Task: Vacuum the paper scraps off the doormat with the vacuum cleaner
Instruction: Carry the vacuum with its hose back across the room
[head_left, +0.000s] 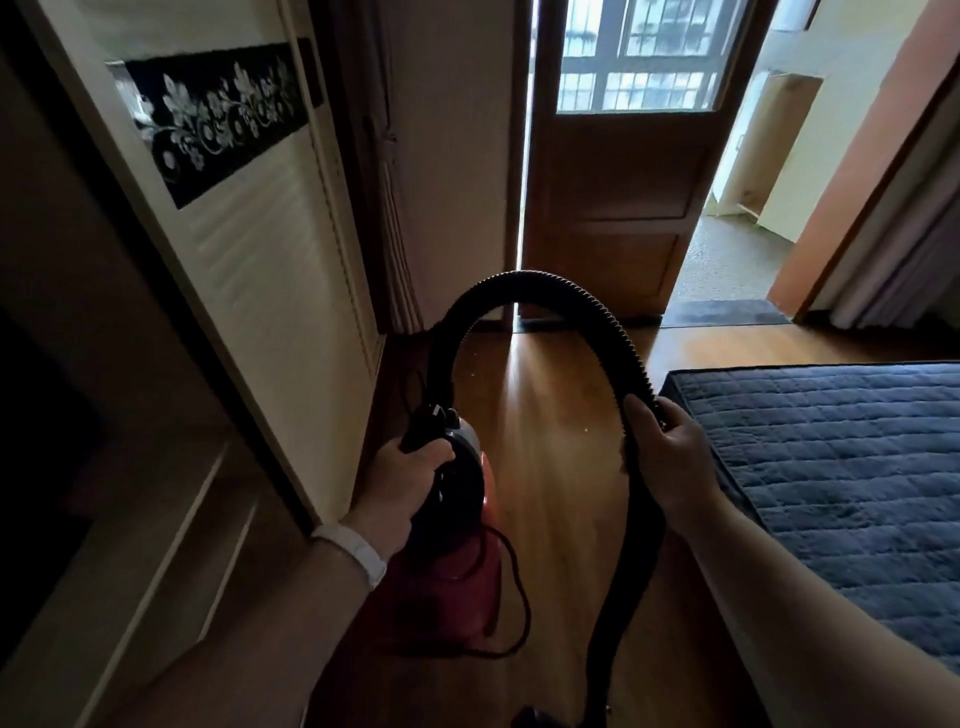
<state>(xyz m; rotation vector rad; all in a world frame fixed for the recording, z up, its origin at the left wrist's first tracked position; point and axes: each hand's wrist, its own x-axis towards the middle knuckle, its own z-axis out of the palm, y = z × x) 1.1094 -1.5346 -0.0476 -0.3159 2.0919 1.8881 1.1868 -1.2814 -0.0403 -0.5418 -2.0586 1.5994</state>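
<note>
Head view: a person stands on the wooden floor (550, 415) of a dim room, carrying a red vacuum cleaner (462, 483) towards the open door (618, 208). The left hand (410, 473) is wrapped around the machine's dark top handle, its grip closed on it, and lifts the body clear of the floor. The right hand (670, 457) is closed around the black ribbed hose (524, 291), which arches up between the two hands and then hangs down past the right wrist; the nozzle end drops out of sight at the bottom edge.

The doormat (727, 312), a dark strip, lies across the threshold straight ahead and slightly right, well apart from both hands, its long axis running side to side. The hose-holding right hand is on the nearer side. No paper scraps can be made out on it from here, perhaps for the dim light. A blue quilted bed (841, 457) flanks the right of the path, and a power cord (514, 587) trails below the vacuum.
</note>
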